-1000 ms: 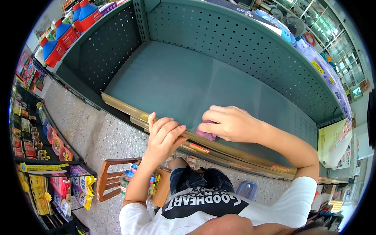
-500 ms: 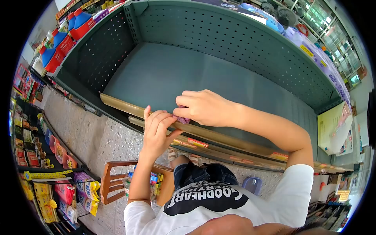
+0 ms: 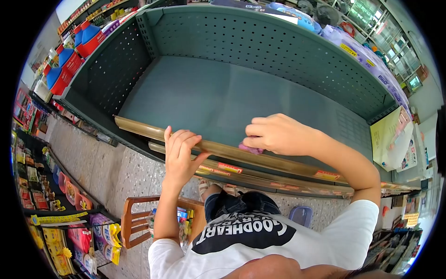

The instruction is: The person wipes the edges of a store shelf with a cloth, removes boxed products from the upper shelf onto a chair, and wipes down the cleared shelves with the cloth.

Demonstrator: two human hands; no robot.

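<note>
Along the front edge of the grey-green shelf (image 3: 200, 88), the pinkish-purple cloth (image 3: 251, 149) lies bunched under the fingers of the right hand (image 3: 278, 135), near the middle of the brown front rail (image 3: 139, 128). Right hand: narrow, fingers curled down and closed on the cloth, back of the hand upward, forearm reaching in from the right. Left hand (image 3: 179, 151): at the rail, left of the cloth and apart from it; fingers bent over the upper edge, thumb set away from them. Contact noted; whether it clamps the rail cannot be told. Lower rail (image 3: 157, 148) runs below the first, with red labels (image 3: 230, 168) along the front. Behind: perforated back panel (image 3: 260, 44). Right end of shelf: yellow-green and white sheets (image 3: 390, 144). Beyond the left end: red bottles with blue tops (image 3: 59, 80). Beyond the back panel, upper right: purple packages (image 3: 371, 67). Floor level: wooden chair (image 3: 197, 216) with small colored items on its seat; bluish plastic tub (image 3: 301, 216) to the right of the person's legs.
</note>
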